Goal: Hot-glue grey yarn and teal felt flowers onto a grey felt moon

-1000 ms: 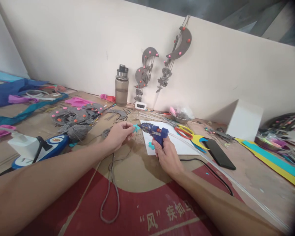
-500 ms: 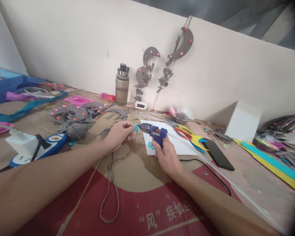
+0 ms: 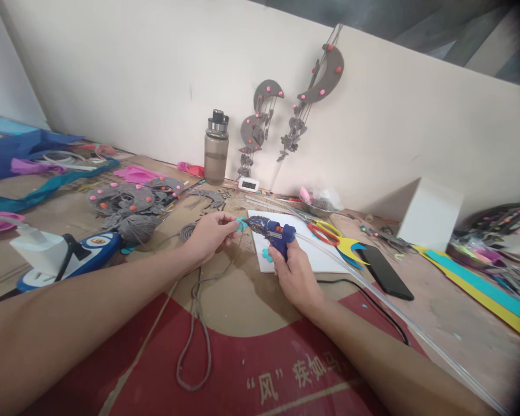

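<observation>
My right hand [image 3: 298,271] is wrapped round the grip of a blue hot glue gun [image 3: 271,229], with a long clear glue stick [image 3: 385,304] running out of its back. The nozzle points left and meets, or nearly meets, a small turquoise cutout [image 3: 241,223]. My left hand [image 3: 214,236] pinches that cutout between thumb and fingers. Grey cord [image 3: 195,329] trails in a loop on the board below my left hand. Another turquoise cutout [image 3: 267,255] lies on the white sheet [image 3: 316,260] behind the glue gun.
Scissors [image 3: 325,232] and a black phone [image 3: 385,273] lie to the right. At the left are a power strip [image 3: 99,254] with a white plug and a ball of grey yarn [image 3: 136,227]. A water bottle [image 3: 216,153] stands by the wall, near hanging grey moon ornaments [image 3: 327,75].
The view has shifted very slightly. Both hands, the glue gun and the turquoise cutout keep almost the same positions.
</observation>
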`<state>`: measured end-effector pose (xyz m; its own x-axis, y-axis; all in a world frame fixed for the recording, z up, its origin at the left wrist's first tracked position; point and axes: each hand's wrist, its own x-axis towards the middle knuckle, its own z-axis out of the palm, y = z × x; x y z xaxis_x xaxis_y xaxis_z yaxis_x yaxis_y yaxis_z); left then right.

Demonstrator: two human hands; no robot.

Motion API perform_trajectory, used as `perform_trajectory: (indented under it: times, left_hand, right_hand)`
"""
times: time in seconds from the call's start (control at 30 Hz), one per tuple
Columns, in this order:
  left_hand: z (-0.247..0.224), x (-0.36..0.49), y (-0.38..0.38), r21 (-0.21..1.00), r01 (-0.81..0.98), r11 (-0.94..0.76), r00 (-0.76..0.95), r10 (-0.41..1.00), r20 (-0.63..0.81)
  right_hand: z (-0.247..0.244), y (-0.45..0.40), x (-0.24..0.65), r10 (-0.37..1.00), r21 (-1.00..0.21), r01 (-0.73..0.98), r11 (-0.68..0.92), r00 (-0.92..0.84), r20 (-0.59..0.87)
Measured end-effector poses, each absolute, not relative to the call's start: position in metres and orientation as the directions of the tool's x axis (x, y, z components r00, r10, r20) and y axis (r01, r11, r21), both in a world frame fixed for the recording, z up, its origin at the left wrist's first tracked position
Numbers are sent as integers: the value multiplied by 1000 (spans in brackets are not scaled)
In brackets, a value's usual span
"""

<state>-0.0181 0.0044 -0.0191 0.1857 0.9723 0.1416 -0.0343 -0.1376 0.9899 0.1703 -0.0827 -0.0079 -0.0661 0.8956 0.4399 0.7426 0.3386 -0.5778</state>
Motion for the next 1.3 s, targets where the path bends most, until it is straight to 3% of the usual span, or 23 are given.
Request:
perform_trajectory:
  times: [1.3]
  left_hand:
    - [-8,-15,-4,995,-60,-81,173,981,90]
  right_hand:
    - [-7,-82,170,908,-589,752,296,-31,417]
